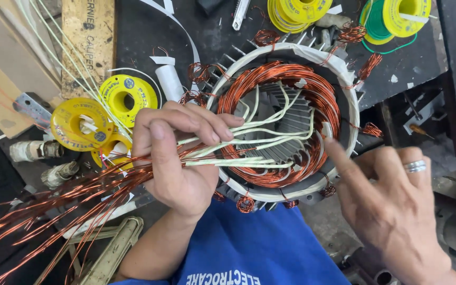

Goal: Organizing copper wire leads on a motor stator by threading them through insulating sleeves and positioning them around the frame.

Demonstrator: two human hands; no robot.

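Worktop: a dark, cluttered worktop point(149, 31) strewn with wire scraps, seen from above; a blue garment point(249, 248) fills the lower middle.
Stator: a round motor stator point(344, 74) lies near the middle, with a white insulating band around its rim and copper windings point(291, 79) coiled inside the ring.
Left hand: the left hand point(178, 153) lies just left of the stator, its grip closed around a bundle of cream sleeved leads point(249, 134), thumb laid over them, fingertips at the stator's edge.
Leads: they fan out from the core across the bore into that closed grip (several strands, not one).
Copper strands: long bare copper wires point(69, 200) trail from under the left hand toward the lower left corner.
Right hand: the right hand point(397, 206) holds nothing; its grip is loose, forefinger stretched out and touching the stator's right rim. A ring point(415, 167) sits on one finger.
Spools: yellow wire spools point(127, 94) lie left of the left hand, more at the top edge (one wound with green wire point(378, 21)).
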